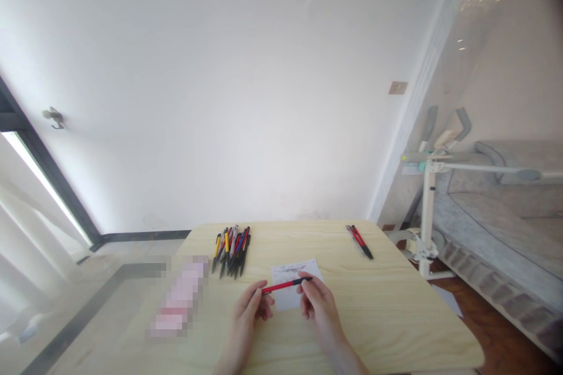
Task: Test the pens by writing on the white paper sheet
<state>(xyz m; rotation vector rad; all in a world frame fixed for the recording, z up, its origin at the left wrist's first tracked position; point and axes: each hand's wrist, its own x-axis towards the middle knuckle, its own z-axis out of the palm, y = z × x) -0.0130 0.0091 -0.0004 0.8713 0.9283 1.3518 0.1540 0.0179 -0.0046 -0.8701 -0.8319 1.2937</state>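
Red pen (281, 286) lies between the two hands, held up in front of the person with its long axis running from side to side, the black end slightly higher in view than the red one. The left hand (253, 306) has the red end pinched between thumb and forefinger, its other fingers loosely curled below. The right hand (317, 303) grips the black end in the same way, thumb and fingertips closed around it, so neither hand is clearly nearer: each has its own end, and the middle of the barrel spans the gap.

Behind and below the pen, a printed paper (288, 301) lies on the counter (387, 316), partly covered by the right hand. Farther off, beyond the left hand, is a mixed pile of pens (231, 252), with yellow, red, blue and grey among them, dark ends mostly toward the person. Beyond the right hand, well apart from that pile, a small group of pens (359, 242) lies slantwise; I cannot tell the exact count. Left of the counter's middle, a pinkish patch (182, 296) is too pixelated to identify.
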